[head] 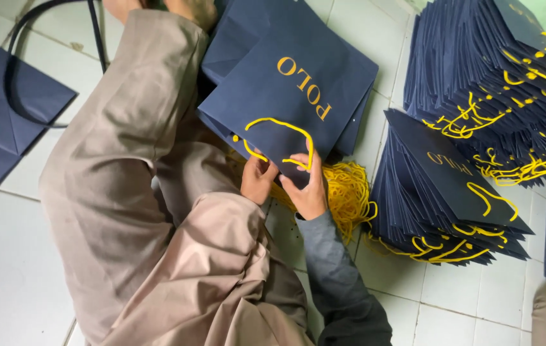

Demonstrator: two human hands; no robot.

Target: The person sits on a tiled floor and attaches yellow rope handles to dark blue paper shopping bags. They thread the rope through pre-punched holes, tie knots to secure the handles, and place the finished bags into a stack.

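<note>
Navy paper gift bag (289,102), lying flat and folded across the lap, top edge toward the hands, gold lettering on its face. Light and thin by the look of it, stiff only along the folded top hem and the creases; likely to dent or crease if pinched mid-panel. Best taken at the reinforced top edge, near the cord holes.

Yellow cord handle (282,131), looped up over the bag's face, both ends running down to the top edge. Soft, limp, somewhat slick; probably easiest gripped close to its end, where it can be steered.

Left hand (257,179): curled closed at the bag's top edge, fingertips pinching there, apparently on one cord end, though the exact contact is hidden.

Right hand (310,186): fingers bent and closed over the top edge beside the other cord end, thumb tucked under; grey sleeve behind.

Heap of loose yellow cords (350,192) on the tiled floor (10,269) just beyond the right hand, partly under the bag. More navy bags beneath the held one. Two stacks of finished bags (446,186) with yellow handles to the right, well apart from the hands. Beige trouser legs (125,166) filling the left.
</note>
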